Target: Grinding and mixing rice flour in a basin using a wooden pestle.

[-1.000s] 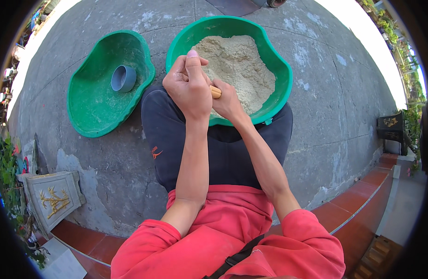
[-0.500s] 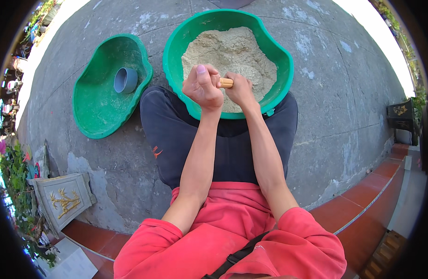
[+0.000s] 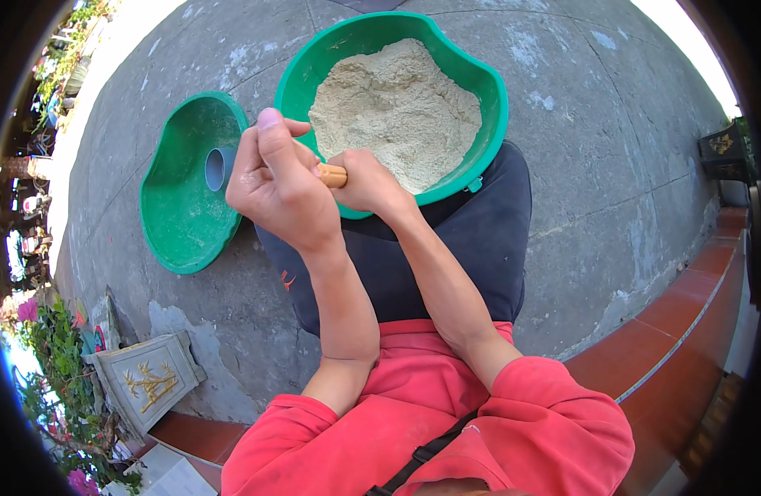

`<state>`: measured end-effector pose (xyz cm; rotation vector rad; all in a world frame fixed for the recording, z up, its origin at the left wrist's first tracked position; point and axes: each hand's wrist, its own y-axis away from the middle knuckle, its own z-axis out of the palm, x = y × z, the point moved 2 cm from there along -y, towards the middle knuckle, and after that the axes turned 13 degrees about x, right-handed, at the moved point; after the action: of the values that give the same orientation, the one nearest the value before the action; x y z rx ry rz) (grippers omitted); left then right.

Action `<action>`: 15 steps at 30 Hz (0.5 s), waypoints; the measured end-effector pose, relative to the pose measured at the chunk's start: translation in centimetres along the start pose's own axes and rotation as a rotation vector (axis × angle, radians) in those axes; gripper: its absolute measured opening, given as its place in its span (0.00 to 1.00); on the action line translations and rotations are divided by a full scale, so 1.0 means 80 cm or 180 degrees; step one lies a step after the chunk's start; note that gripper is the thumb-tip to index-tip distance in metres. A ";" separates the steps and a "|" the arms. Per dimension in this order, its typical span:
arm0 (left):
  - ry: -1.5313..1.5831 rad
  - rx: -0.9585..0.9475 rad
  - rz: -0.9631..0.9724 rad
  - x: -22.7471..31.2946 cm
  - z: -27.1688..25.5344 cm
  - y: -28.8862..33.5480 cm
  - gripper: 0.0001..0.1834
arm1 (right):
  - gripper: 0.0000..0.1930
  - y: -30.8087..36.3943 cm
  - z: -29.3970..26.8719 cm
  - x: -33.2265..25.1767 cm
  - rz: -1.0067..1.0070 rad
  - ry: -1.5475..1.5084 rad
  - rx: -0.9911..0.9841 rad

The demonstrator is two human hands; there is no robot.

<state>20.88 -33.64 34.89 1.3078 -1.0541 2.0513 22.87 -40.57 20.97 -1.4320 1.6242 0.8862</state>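
Observation:
My left hand [image 3: 275, 178] is raised and closed, thumb up and fingers curled, above the near left rim of a large green basin [image 3: 489, 136]. My right hand [image 3: 366, 178] is closed beside it, with its knuckles over the basin's near edge. A short tan wooden handle [image 3: 332, 175] shows between the two hands, and both grip it. The hands hide its ends and whatever it belongs to. Pale, coarse meal-like powder [image 3: 405, 112] lies heaped in the basin, which rests by my dark trousered legs [image 3: 413, 273].
On the left a second green basin [image 3: 170, 207] lies on the concrete ground [image 3: 579, 198], with a grey cup [image 3: 218, 169] in it, partly behind my left hand. A grey planter [image 3: 153, 376] stands at lower left, a dark planter [image 3: 722, 153] at right. Red tiled edging [image 3: 637, 339] curves behind me.
Both hands have moved left and nearer to me with the wooden handle, from over the powder to the basin's near left rim. The view has also shifted slightly.

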 end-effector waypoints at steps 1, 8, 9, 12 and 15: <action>0.0127 -0.0072 -0.0194 0.005 -0.010 -0.013 0.20 | 0.13 0.002 -0.002 -0.011 -0.0044 0.0260 -0.0184; 0.0056 -0.0157 -0.0497 -0.026 -0.023 -0.041 0.20 | 0.12 -0.005 0.001 0.006 -0.0068 0.0688 -0.0355; 0.0102 -0.0166 -0.0438 -0.052 -0.012 -0.035 0.20 | 0.11 -0.013 0.002 0.025 0.0171 0.0571 -0.0277; 0.0044 -0.0554 -0.0038 -0.087 0.012 -0.005 0.18 | 0.07 -0.020 0.000 0.064 0.0472 0.0764 0.0561; 0.0312 -0.1034 0.0491 -0.099 0.014 0.008 0.17 | 0.03 -0.028 -0.001 0.070 0.0195 0.0828 0.1346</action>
<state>24.38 -34.86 27.79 0.9801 -1.4100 1.9257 24.78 -43.40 15.98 -1.2374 1.9185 0.3622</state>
